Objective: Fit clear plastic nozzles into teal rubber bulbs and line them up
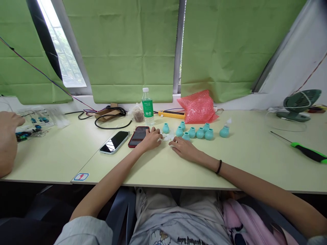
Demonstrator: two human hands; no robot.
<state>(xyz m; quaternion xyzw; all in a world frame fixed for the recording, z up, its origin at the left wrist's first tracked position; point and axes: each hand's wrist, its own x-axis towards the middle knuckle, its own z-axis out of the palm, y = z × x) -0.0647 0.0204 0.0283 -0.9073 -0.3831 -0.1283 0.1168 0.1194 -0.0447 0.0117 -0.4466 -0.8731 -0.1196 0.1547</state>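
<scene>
Both my hands rest on the pale green table (242,160). My left hand (151,139) lies palm down, fingers curled around the edge of a small white piece (167,137), beside a red-cased phone (138,136). My right hand (183,148) lies flat with fingers reaching the same white piece. Just behind the hands stand several small teal vases (200,133); one vase (224,131) stands apart to the right with white stuff at its mouth.
A second phone (114,142) lies left of the red one. Behind are a green-label water bottle (148,107), pink bubble wrap (197,106), black cables (109,119) and a yellow power strip (171,114). A green-handled screwdriver (305,150) and a fan (297,104) are right. Another person's hand (7,136) is far left.
</scene>
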